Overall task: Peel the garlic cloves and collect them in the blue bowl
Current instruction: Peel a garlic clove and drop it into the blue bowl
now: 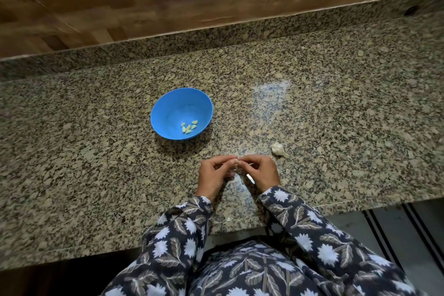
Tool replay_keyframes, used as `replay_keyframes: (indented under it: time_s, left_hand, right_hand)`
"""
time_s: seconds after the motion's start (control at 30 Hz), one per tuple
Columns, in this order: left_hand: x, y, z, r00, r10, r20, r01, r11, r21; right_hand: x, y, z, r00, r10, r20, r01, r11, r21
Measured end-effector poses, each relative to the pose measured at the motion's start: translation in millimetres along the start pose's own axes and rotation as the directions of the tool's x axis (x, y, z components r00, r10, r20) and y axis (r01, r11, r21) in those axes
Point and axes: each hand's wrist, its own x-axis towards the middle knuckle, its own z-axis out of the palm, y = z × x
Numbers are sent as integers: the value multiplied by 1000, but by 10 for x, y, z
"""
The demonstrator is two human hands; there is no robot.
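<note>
A blue bowl (168, 106) stands on the granite counter with several peeled garlic cloves (189, 126) lying in its bottom. Nearer to me, my left hand (212, 174) and my right hand (260, 172) meet fingertip to fingertip and pinch one small garlic clove (236, 162) between them. Most of that clove is hidden by my fingers. A partly broken garlic bulb (278, 148) lies on the counter just right of and beyond my right hand.
Thin pieces of white garlic skin (249, 178) lie on the granite counter (96, 163) below my hands. A raised granite ledge and a wood-pattern wall (168, 2) close off the back. The counter's front edge runs near my body.
</note>
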Motion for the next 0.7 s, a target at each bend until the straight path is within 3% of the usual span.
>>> replay_keyframes:
  time_s: [0.47, 0.7]
  left_hand:
    - [45, -28, 10, 996, 73, 44, -77, 992, 99]
    - [34, -3, 58, 1000, 11, 22, -10, 998, -64]
  right_hand:
    - [30, 93, -31, 997, 60, 52, -67, 988, 143]
    - [20, 46, -14, 994, 109, 8, -107, 963, 247]
